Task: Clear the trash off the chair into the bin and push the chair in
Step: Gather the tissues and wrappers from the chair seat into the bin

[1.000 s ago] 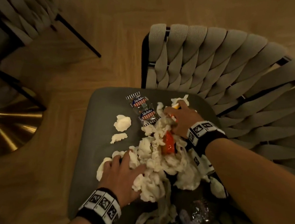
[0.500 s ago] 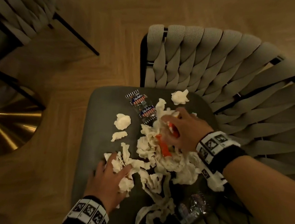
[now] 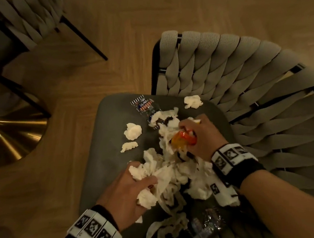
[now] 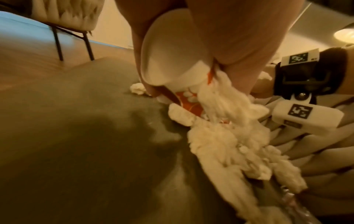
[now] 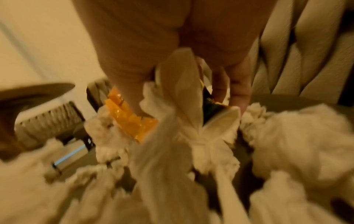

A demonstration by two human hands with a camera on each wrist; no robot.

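Observation:
A heap of crumpled white tissue (image 3: 182, 173) lies on the dark grey chair seat (image 3: 113, 119). My left hand (image 3: 133, 188) grips a bunch of that tissue at the heap's near left; the left wrist view shows tissue (image 4: 226, 130) trailing from its fingers. My right hand (image 3: 200, 135) is curled round tissue and an orange wrapper (image 3: 182, 138) at the heap's far side; the orange wrapper (image 5: 130, 122) shows under the thumb in the right wrist view. A striped snack wrapper (image 3: 144, 106) lies at the seat's back. No bin is in view.
Loose tissue balls (image 3: 132, 132) lie left of the heap and one more tissue ball (image 3: 193, 101) at the back. A clear crinkled wrapper (image 3: 206, 224) sits near the front. The woven chair back (image 3: 231, 72) curves round the right. A brass table base (image 3: 10, 135) and another chair (image 3: 24, 9) stand left.
Both hands have closed on the pile and drawn it together; the left hand slid right and took up tissue, and the right hand gathered the orange wrapper with tissue.

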